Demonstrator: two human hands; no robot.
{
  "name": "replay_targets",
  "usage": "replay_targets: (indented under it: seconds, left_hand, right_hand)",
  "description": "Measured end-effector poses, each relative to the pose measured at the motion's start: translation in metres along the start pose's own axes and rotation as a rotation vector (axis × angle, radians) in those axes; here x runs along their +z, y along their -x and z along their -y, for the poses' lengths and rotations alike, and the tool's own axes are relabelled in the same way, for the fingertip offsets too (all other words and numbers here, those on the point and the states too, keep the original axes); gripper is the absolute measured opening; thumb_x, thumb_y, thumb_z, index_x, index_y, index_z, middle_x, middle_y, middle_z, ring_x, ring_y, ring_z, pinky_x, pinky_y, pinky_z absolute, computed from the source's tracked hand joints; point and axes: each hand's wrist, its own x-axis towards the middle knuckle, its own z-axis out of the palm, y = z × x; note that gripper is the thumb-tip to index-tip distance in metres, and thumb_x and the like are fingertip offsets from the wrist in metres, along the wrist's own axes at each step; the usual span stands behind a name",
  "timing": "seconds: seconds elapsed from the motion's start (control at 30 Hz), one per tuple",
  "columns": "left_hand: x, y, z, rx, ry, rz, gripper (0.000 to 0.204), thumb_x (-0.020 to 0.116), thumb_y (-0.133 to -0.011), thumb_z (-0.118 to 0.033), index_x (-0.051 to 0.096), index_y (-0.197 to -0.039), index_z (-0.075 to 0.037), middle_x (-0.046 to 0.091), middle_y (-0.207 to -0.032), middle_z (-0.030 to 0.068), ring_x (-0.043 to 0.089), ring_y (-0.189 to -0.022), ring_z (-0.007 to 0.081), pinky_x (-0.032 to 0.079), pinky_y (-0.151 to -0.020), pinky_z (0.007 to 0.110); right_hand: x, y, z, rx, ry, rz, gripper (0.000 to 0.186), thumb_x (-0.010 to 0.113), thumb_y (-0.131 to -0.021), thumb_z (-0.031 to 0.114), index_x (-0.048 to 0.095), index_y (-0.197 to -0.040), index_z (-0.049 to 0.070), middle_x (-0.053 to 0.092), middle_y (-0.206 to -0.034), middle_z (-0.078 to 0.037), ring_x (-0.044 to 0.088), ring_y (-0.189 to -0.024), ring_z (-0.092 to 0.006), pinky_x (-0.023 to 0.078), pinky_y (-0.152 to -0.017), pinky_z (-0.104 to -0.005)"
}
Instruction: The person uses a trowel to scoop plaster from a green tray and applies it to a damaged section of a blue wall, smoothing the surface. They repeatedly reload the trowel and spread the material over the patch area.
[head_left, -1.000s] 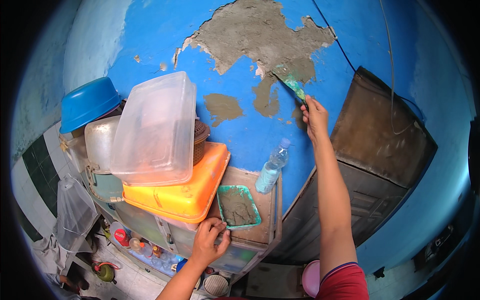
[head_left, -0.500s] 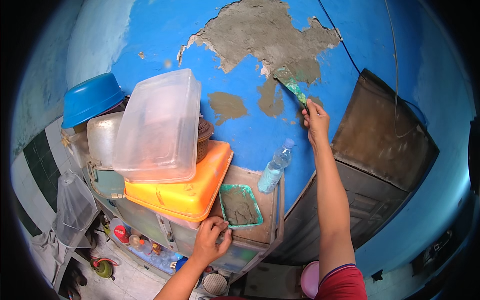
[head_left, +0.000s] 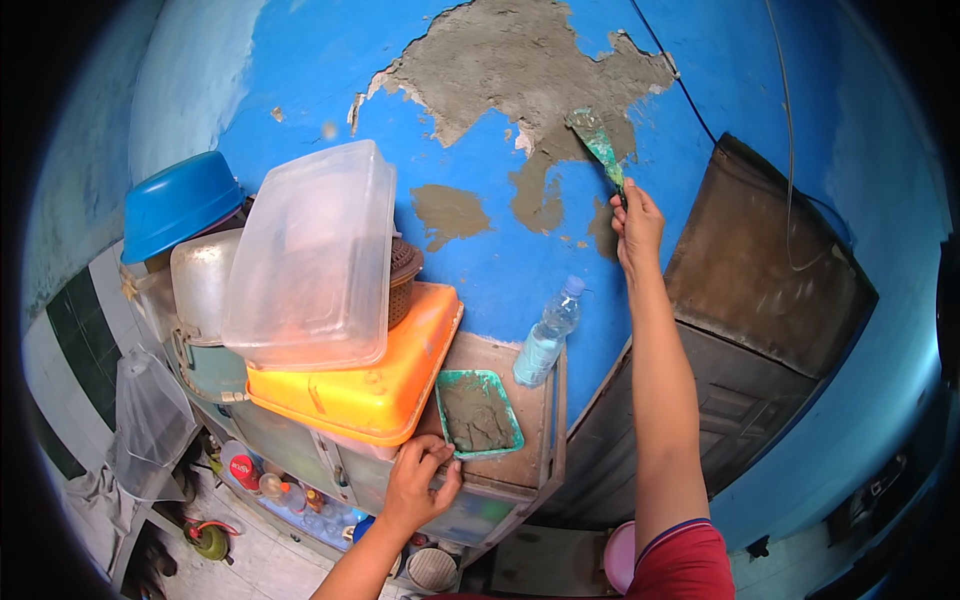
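My right hand (head_left: 637,220) grips a putty knife (head_left: 600,148), its green-stained blade against grey plaster (head_left: 520,70) that fills a broken patch of the blue wall (head_left: 320,80). Smaller wet smears (head_left: 445,215) lie below it. My left hand (head_left: 420,480) is at the cabinet's front edge, fingers curled on the near-left corner of a green tray (head_left: 478,415) of grey mortar. Just behind the tray, a plastic bottle (head_left: 548,330) with pale liquid stands on the cabinet top (head_left: 535,440) against the wall.
Left of the tray, a clear box (head_left: 305,255), orange lid (head_left: 340,400), blue basin (head_left: 180,200), metal pot (head_left: 205,280) and woven basket (head_left: 400,290) are piled up. A dark door (head_left: 760,300) and hanging cables (head_left: 790,150) are at right. Bottles (head_left: 280,490) crowd a lower shelf.
My right hand has risen slightly and the putty knife's blade has moved up and right along the plaster patch, now more steeply angled. My left hand stays at the tray.
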Motion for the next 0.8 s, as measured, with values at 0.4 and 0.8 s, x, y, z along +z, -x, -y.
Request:
replay_targets:
  seconds: [0.4,0.8]
  left_hand:
    - [-0.001,0.002,0.002,-0.001,0.024,-0.006,0.022,0.076,-0.079,0.0,0.066,-0.099,0.002,0.063,-0.101,0.0166,0.064,-0.089,0.0322,0.053,-0.076,0.039]
    - [-0.002,0.002,0.001,-0.004,0.021,-0.006,0.022,0.075,-0.08,0.0,0.066,-0.1,0.003,0.063,-0.1,0.0166,0.064,-0.09,0.0327,0.053,-0.077,0.039]
  right_hand:
    - [-0.034,0.029,-0.005,-0.005,0.068,-0.066,0.037,0.071,-0.1,0.032,0.066,-0.115,-0.002,0.063,-0.075,-0.004,0.045,-0.054,-0.0034,0.033,-0.047,-0.0216]
    - [-0.054,0.034,-0.013,-0.031,0.265,-0.112,0.038,0.072,-0.1,0.035,0.07,-0.112,-0.001,0.064,-0.076,-0.003,0.046,-0.055,-0.0038,0.034,-0.047,-0.022]
